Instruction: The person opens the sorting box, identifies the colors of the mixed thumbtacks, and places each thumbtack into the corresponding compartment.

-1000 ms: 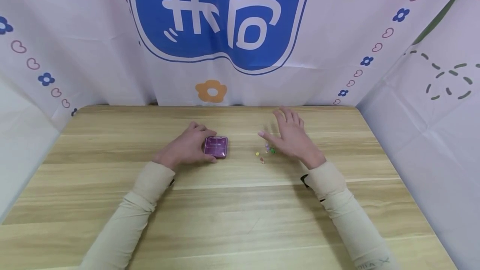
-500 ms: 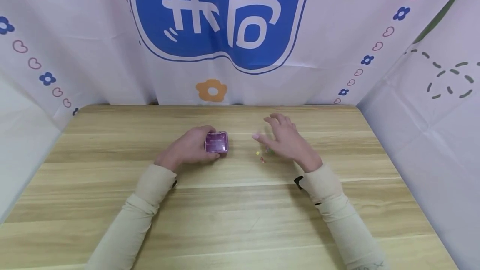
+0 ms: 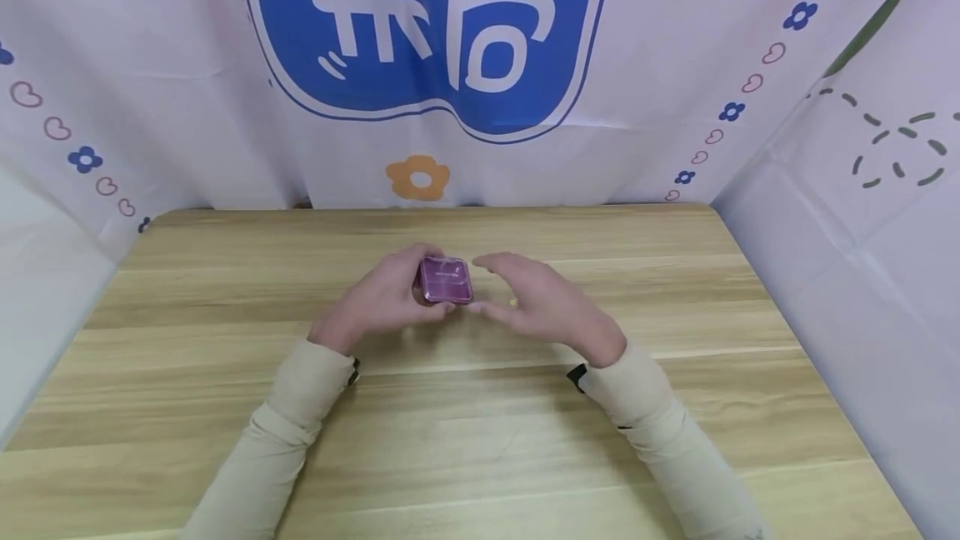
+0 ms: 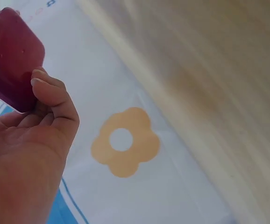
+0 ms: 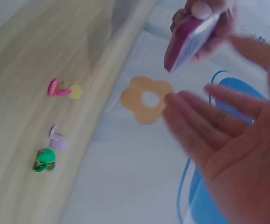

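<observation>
My left hand grips a small square purple box by its left side, fingers at the far edge and thumb at the near one. A clear lid covers its top, and its smooth dark-red underside shows in the left wrist view. Just to the right, my right hand is held with fingers extended, fingertips close to the box's right edge. Beneath that hand, in the right wrist view, lie small round-headed pieces: green ones, a lilac one, pink ones and a yellow one.
A wood-grain table lies under both hands. Behind it hangs a white cloth with a blue emblem and an orange flower, and more cloth closes off both sides.
My left hand has raised the purple box, tilted it and shifted it slightly right. My right hand has moved left from beyond the small pieces to beside the box.
</observation>
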Demonstrator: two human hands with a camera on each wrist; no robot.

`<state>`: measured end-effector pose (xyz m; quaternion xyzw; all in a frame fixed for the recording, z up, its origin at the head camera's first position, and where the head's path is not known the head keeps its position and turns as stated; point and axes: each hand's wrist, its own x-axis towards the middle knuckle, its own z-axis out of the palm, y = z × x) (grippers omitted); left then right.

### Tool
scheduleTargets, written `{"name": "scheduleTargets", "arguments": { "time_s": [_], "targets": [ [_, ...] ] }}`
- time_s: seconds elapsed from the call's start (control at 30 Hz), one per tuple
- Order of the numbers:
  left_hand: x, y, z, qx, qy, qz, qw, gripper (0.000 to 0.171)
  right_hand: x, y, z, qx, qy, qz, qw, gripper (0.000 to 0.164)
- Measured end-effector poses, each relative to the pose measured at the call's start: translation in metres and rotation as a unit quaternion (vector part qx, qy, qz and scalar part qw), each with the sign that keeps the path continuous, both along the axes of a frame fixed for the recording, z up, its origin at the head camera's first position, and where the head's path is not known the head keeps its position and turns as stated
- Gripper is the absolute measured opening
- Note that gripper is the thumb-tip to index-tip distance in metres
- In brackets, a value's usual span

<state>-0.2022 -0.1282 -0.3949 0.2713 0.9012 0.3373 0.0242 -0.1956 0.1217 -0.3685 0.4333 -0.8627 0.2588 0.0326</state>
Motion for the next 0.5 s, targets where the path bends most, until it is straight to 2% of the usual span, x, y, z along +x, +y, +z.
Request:
{"name": "scheduleTargets", "arguments": {
  "time_s": [0.17,0.27,0.5],
  "targets": [
    [0.007,0.002,0.009,0.004,0.010,-0.017,0.9998,0.073,0.009,-0.009,0.000,-0.032,0.075,0.066,0.995,0.058],
    [0.011,0.004,0.014,0.002,0.015,-0.026,0.9995,0.071,0.014,-0.012,-0.001,-0.037,0.115,0.075,0.990,0.058],
    [0.018,0.008,0.022,-0.002,0.022,-0.042,0.9989,0.072,0.018,-0.019,-0.005,-0.032,0.154,0.093,0.983,0.054]
  ]
}}
